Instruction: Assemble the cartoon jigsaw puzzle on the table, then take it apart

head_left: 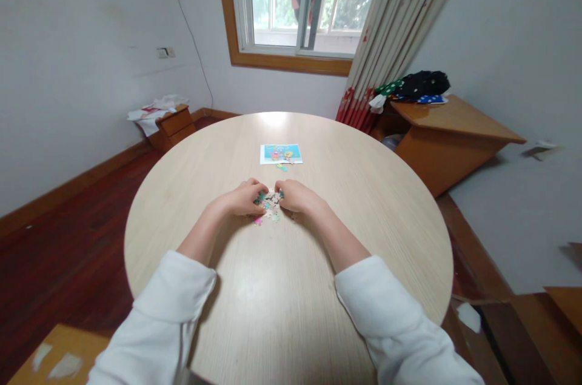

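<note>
A small heap of jigsaw puzzle pieces lies on the round pale wooden table, some grey side up and others coloured green, blue or pink. My left hand curls round the heap's left side, with thumb and fingers bent about some pieces. From the right, my right hand closes its bent fingers on pieces at the heap's edge. Exactly which pieces each hand grips is partly hidden by the fingers. Beyond the hands lies a picture card with bright cartoon figures on blue, a few loose pieces at its lower edge.
A wooden cabinet with dark and patterned cloths on top stands at the right. At the left is a small wooden stand with papers or bags. A window and a curtain are behind the table.
</note>
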{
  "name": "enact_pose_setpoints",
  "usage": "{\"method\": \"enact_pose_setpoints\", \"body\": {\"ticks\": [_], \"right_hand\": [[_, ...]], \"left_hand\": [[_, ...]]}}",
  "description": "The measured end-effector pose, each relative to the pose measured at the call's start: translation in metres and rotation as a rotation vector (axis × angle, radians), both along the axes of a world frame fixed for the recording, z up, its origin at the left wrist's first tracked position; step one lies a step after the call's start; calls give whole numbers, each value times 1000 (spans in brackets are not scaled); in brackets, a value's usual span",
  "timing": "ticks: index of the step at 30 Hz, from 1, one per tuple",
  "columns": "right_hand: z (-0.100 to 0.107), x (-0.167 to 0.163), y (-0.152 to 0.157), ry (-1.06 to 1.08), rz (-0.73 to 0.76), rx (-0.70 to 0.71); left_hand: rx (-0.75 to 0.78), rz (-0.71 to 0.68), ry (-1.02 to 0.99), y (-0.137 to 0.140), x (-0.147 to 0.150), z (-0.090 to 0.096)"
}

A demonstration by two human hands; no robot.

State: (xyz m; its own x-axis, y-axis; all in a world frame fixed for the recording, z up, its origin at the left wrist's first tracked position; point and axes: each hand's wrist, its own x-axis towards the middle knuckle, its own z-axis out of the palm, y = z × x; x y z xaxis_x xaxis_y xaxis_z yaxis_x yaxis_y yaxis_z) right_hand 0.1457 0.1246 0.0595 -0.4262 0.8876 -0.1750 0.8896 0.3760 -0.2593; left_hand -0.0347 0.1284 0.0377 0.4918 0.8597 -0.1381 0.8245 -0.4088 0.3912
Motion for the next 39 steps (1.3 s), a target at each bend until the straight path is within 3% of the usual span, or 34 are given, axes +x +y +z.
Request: {"method": "enact_pose_setpoints", "body": {"ticks": [6, 12, 16, 21, 25, 29, 39], "right_hand": [[-10, -4, 7, 181, -59, 54], [12, 1, 8, 347, -49, 194], [29, 8, 3, 397, 0, 198], [36, 14, 0, 430, 32, 226], [38, 16, -3, 419, 48, 221], [33, 17, -1, 337, 58, 146], [-19, -8, 4, 178, 122, 112]], "left_hand": [[188, 80, -141, 4, 14, -9], [299, 158, -425, 4, 17, -2], [263, 176, -603, 2, 16, 4], [181, 196, -697, 1, 14, 9], [209, 218, -650, 2, 10, 11], [255, 239, -463, 5, 4, 8], [204, 172, -37, 9, 5, -9]]}}
